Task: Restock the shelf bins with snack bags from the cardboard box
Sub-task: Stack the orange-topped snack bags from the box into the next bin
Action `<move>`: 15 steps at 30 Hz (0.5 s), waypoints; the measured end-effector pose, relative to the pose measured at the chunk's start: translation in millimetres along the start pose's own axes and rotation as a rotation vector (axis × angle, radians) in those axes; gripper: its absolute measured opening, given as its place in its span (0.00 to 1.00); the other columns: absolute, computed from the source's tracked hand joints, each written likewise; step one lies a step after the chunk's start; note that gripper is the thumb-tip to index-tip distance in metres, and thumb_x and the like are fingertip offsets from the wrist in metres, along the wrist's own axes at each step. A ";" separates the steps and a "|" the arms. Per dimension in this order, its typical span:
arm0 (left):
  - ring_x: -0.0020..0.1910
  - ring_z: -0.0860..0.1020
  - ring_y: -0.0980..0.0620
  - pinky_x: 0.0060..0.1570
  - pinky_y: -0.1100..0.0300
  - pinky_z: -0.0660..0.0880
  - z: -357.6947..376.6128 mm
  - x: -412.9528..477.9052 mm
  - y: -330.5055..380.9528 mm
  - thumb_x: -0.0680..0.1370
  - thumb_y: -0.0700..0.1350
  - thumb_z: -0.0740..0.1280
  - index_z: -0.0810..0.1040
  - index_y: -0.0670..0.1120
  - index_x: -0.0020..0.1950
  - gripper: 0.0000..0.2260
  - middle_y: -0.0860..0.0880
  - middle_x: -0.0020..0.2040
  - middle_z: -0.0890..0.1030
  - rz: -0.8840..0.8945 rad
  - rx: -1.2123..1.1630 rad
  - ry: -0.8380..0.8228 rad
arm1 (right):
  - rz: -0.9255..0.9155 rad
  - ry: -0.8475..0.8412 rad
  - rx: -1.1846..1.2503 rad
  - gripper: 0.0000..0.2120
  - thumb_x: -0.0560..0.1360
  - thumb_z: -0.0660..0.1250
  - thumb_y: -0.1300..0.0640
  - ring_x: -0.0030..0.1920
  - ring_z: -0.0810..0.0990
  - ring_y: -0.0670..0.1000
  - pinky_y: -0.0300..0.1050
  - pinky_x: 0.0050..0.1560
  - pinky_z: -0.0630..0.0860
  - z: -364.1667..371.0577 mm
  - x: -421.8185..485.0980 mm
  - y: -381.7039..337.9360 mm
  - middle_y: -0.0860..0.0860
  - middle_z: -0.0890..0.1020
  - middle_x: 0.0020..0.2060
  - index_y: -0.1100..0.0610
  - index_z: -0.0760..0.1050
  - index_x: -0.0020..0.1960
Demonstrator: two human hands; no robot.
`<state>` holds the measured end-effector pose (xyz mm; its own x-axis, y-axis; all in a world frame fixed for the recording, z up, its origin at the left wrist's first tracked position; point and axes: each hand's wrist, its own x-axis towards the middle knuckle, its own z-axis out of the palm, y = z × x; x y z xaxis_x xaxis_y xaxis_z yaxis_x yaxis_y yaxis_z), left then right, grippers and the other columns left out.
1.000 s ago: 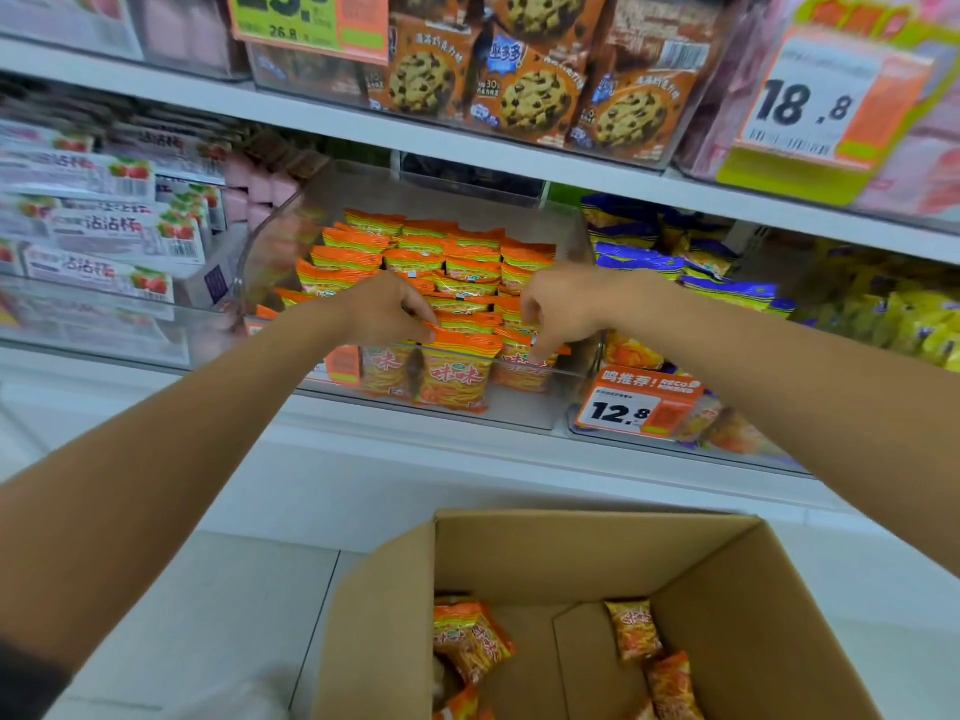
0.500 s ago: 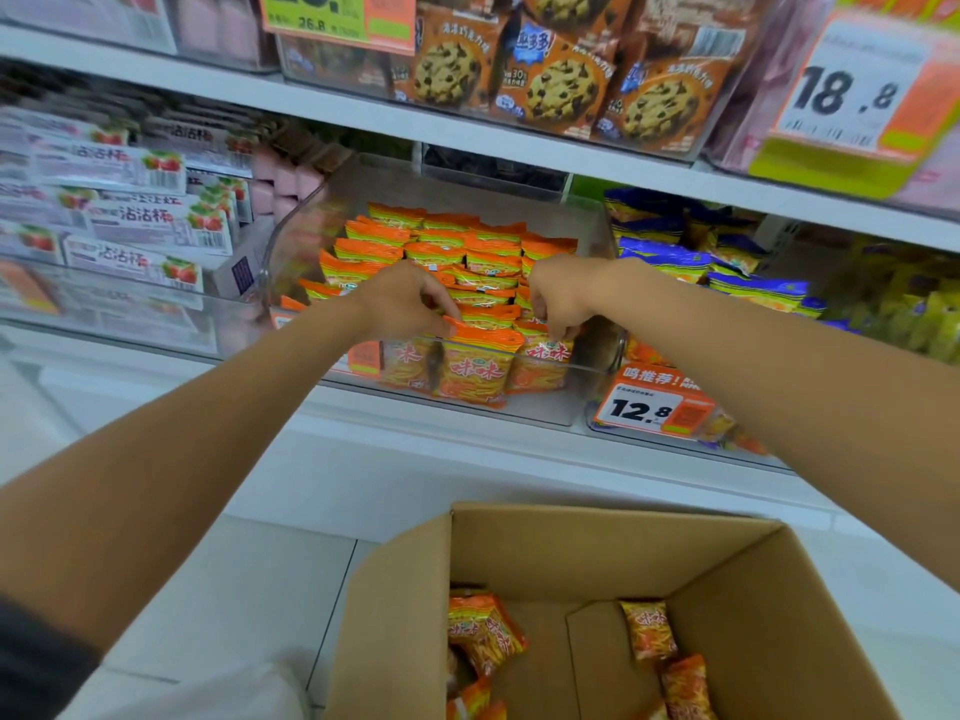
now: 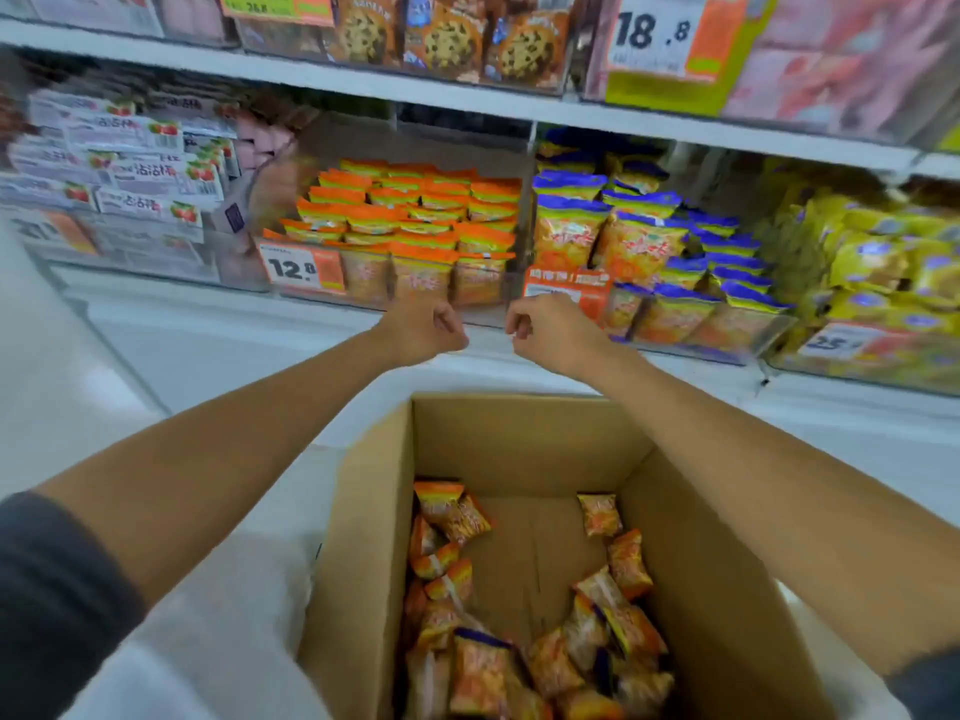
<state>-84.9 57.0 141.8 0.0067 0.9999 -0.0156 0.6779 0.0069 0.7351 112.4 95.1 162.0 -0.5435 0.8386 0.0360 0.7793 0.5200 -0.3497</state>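
Observation:
A clear shelf bin holds rows of orange-topped snack bags, packed upright. My left hand and my right hand hang side by side just in front of and below that bin. Both have loosely curled fingers and hold nothing. Below them stands an open cardboard box with several orange snack bags lying loose on its bottom, mostly toward the near side.
Right of the orange bin sits a bin of blue-topped bags, then yellow packs. Strawberry-printed boxes fill the left. Cookie packs line the upper shelf. Price tags hang on the bin fronts. White floor lies left of the box.
Both hands have pulled back out of the orange bin and dropped below its front edge. The view has tilted down, showing more of the box.

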 end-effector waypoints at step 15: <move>0.47 0.77 0.51 0.37 0.65 0.73 221.2 -57.5 -109.5 0.77 0.41 0.71 0.78 0.43 0.49 0.04 0.47 0.46 0.77 -0.530 0.046 -0.397 | 0.427 -0.591 0.221 0.08 0.74 0.67 0.61 0.45 0.77 0.48 0.45 0.49 0.75 196.8 -138.7 175.0 0.49 0.81 0.45 0.54 0.81 0.52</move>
<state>3.1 -4.7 -87.7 -0.0719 0.7793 -0.6225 0.6947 0.4870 0.5294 262.8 38.0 -88.5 -0.3341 0.7012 -0.6298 0.9125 0.0734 -0.4024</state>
